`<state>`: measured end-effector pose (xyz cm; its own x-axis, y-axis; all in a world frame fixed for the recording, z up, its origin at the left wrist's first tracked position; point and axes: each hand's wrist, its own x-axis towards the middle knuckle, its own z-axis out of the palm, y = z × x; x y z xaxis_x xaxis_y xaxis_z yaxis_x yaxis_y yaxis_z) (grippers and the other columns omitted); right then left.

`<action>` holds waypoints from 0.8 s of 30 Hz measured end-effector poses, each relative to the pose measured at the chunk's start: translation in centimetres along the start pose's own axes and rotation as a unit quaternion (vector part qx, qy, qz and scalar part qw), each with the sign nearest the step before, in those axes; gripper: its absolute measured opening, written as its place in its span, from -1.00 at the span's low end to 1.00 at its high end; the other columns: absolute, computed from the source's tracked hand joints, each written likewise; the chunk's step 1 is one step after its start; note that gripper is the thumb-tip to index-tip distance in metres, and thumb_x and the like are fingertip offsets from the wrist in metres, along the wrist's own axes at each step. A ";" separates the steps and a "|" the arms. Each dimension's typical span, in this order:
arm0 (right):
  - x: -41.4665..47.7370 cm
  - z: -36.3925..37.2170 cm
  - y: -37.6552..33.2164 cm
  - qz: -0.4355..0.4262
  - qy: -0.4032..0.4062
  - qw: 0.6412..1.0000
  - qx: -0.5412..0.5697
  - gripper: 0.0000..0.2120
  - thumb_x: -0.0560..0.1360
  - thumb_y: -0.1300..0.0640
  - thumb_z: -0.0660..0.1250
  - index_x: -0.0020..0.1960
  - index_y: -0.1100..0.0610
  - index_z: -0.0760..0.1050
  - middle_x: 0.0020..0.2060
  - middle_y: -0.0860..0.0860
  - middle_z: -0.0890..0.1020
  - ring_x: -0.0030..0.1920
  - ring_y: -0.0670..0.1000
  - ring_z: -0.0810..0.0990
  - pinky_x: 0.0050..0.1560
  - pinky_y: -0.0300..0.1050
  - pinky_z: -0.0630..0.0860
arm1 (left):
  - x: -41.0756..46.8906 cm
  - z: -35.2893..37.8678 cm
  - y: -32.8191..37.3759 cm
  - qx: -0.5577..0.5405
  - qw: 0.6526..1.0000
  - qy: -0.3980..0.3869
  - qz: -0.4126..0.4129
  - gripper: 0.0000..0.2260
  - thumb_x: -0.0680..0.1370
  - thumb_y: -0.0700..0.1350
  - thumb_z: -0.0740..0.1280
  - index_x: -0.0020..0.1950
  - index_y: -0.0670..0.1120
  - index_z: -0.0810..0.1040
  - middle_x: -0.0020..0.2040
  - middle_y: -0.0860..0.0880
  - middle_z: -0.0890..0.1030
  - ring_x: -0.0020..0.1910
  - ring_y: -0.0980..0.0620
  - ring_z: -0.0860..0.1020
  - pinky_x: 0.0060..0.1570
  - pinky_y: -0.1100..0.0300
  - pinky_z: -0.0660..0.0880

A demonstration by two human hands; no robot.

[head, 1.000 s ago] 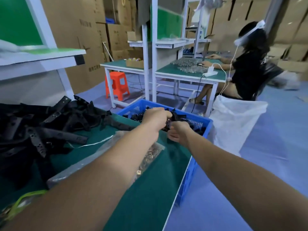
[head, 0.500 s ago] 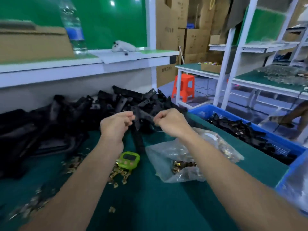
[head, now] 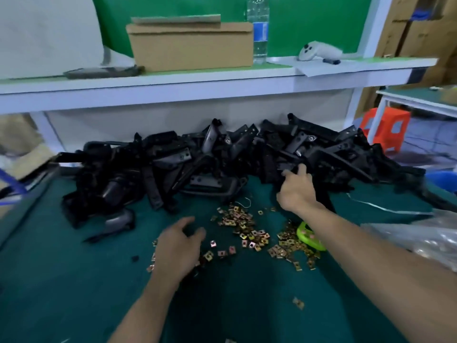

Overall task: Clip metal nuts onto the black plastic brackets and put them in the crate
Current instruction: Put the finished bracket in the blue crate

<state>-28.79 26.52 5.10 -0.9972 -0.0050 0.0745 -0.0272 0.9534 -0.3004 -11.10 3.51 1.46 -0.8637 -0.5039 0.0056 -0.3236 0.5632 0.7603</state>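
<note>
We're fetching parts for 1 assembly.
Right hand reaches into brackets at the desk's far edge, left hand hovers curled over nuts mid-desk; grips unclear. Next: firm holds, then clip.

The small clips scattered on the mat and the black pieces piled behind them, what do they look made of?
The clips: probably plated metal, thin folded sheet; they glint brassy gold with some pinkish tints. The black pieces: likely moulded plastic, matt to semi-gloss; uniform black with soft highlights and formed holes. The blur leaves finer texture open.
</note>
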 end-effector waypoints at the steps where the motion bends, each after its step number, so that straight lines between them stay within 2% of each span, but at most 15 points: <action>1: 0.0 0.2 -0.2 -0.014 0.008 1.000 -0.017 -0.47 0.51 0.14 0.46 0.41 0.07 0.34 0.39 0.15 0.15 0.33 0.25 0.31 0.00 -0.04 0.41 | -0.1 0.6 -0.2 0.048 0.998 -0.006 0.026 -0.62 0.56 0.11 0.38 0.37 0.09 0.56 0.15 0.07 0.70 0.14 0.16 0.61 0.16 0.21 0.50; 2: 0.0 0.1 -0.5 -0.022 0.010 0.999 -0.027 -0.51 0.50 0.20 0.45 0.37 0.08 0.37 0.36 0.15 0.18 0.29 0.25 0.34 -0.04 -0.05 0.38 | -0.2 1.1 -0.3 0.101 0.994 -0.009 0.047 -0.59 0.56 0.15 0.36 0.40 0.10 0.55 0.37 0.05 0.57 0.37 0.06 0.48 0.37 0.09 0.40; 3: 0.0 -0.2 -0.7 -0.025 0.010 0.999 -0.029 -0.55 0.50 0.26 0.44 0.33 0.10 0.39 0.34 0.16 0.21 0.26 0.25 0.37 -0.04 -0.04 0.38 | -0.3 1.4 -0.3 0.134 0.989 -0.004 0.061 -0.58 0.56 0.18 0.36 0.40 0.12 0.55 0.47 0.05 0.47 0.47 0.01 0.38 0.46 0.02 0.31; 4: 0.1 -0.5 -0.9 -0.031 0.011 0.999 -0.025 -0.56 0.48 0.33 0.41 0.31 0.11 0.42 0.34 0.16 0.26 0.23 0.24 0.41 -0.04 -0.02 0.43 | -0.5 1.5 -0.1 0.144 0.987 0.003 0.071 -0.60 0.56 0.18 0.36 0.38 0.13 0.57 0.47 0.06 0.46 0.47 0.00 0.37 0.48 0.00 0.30; 6: -0.2 -1.4 -1.2 -0.038 0.030 0.999 0.001 -0.50 0.44 0.45 0.35 0.31 0.10 0.46 0.30 0.16 0.43 0.15 0.23 0.53 -0.02 0.02 0.55 | -0.8 1.5 0.0 0.146 0.983 0.027 0.103 -0.75 0.56 0.09 0.40 0.23 0.12 0.67 0.32 0.11 0.60 0.31 0.03 0.51 0.37 0.01 0.41; 8: -0.8 -2.4 -1.4 -0.033 0.072 0.996 0.041 -0.38 0.42 0.49 0.29 0.38 0.02 0.46 0.17 0.15 0.59 0.07 0.23 0.60 -0.02 0.02 0.59 | -1.4 1.6 0.2 0.177 0.972 0.065 0.142 -0.90 0.54 -0.02 0.45 0.03 0.11 0.73 0.06 0.13 0.71 0.06 0.02 0.61 0.14 0.08 0.50; 9: -1.2 -2.9 -1.4 -0.032 0.095 0.992 0.074 -0.37 0.43 0.48 0.27 0.38 -0.01 0.47 0.13 0.14 0.63 0.08 0.22 0.62 0.02 0.00 0.60 | -1.6 1.5 0.4 0.179 0.969 0.077 0.148 -0.92 0.53 -0.06 0.46 -0.04 0.09 0.74 -0.06 0.11 0.72 -0.05 0.01 0.62 0.02 0.12 0.48; 11: -2.1 -3.7 -1.2 -0.044 0.124 0.976 0.172 -0.42 0.45 0.46 0.27 0.36 0.01 0.52 0.16 0.08 0.65 0.10 0.14 0.63 0.16 0.00 0.59 | -1.6 1.3 0.6 0.160 0.974 0.073 0.142 -0.92 0.54 -0.10 0.46 -0.07 0.07 0.74 -0.15 0.10 0.70 -0.14 0.02 0.61 -0.12 0.19 0.45; 12: -2.7 -3.9 -1.1 -0.054 0.135 0.965 0.220 -0.45 0.45 0.45 0.26 0.35 0.04 0.53 0.17 0.05 0.65 0.07 0.07 0.64 0.20 0.00 0.58 | -1.5 1.3 0.5 0.150 0.976 0.066 0.142 -0.91 0.55 -0.10 0.45 -0.05 0.07 0.74 -0.15 0.11 0.70 -0.16 0.04 0.61 -0.12 0.21 0.48; 15: -5.9 -3.5 -0.9 -0.073 0.207 0.923 0.317 -0.53 0.48 0.45 0.21 0.27 0.08 0.59 0.06 -0.06 0.67 -0.04 -0.10 0.65 0.19 -0.08 0.59 | -1.4 0.9 0.3 0.107 0.984 0.046 0.134 -0.86 0.55 -0.15 0.46 0.02 0.07 0.75 -0.09 0.15 0.72 -0.14 0.12 0.62 -0.02 0.24 0.55; 17: -8.4 -2.8 -0.9 -0.080 0.265 0.894 0.352 -0.56 0.51 0.45 0.19 0.18 0.07 0.63 -0.03 -0.12 0.68 -0.05 -0.18 0.64 0.17 -0.22 0.57 | -1.3 0.7 0.4 0.072 0.990 0.034 0.121 -0.80 0.53 -0.19 0.47 0.04 0.09 0.75 -0.07 0.17 0.72 -0.14 0.19 0.60 -0.02 0.32 0.51; 19: -10.7 -2.2 -0.9 -0.077 0.289 0.869 0.394 -0.58 0.53 0.45 0.18 0.12 0.04 0.65 -0.07 -0.16 0.69 -0.03 -0.20 0.65 0.11 -0.33 0.54 | -1.4 0.6 0.4 0.058 0.992 0.017 0.112 -0.76 0.53 -0.22 0.47 0.07 0.11 0.74 -0.04 0.15 0.71 -0.15 0.24 0.57 -0.05 0.42 0.45; 22: -12.5 -1.7 -0.3 -0.056 0.267 0.799 0.536 -0.58 0.54 0.49 0.18 -0.01 0.07 0.67 -0.12 -0.09 0.72 -0.08 -0.06 0.71 -0.04 -0.23 0.60 | -1.7 0.8 0.4 0.054 0.992 0.015 0.111 -0.75 0.56 -0.19 0.43 0.14 0.12 0.72 -0.03 0.13 0.71 -0.27 0.34 0.51 -0.17 0.51 0.37; 24: -13.3 -1.6 -0.1 -0.014 0.175 0.719 0.673 -0.59 0.55 0.51 0.17 -0.09 0.12 0.68 -0.11 0.04 0.74 -0.09 0.03 0.73 -0.18 -0.16 0.62 | -2.1 0.7 0.5 0.035 0.992 0.039 0.115 -0.65 0.55 -0.11 0.45 0.32 0.15 0.63 -0.05 0.19 0.67 -0.34 0.29 0.53 -0.22 0.50 0.39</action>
<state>-15.40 26.97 5.63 -0.9229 0.2821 0.2620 -0.3241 -0.2020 -0.9242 -9.77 5.30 1.38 -0.8866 -0.4036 0.2258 -0.1496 0.7122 0.6859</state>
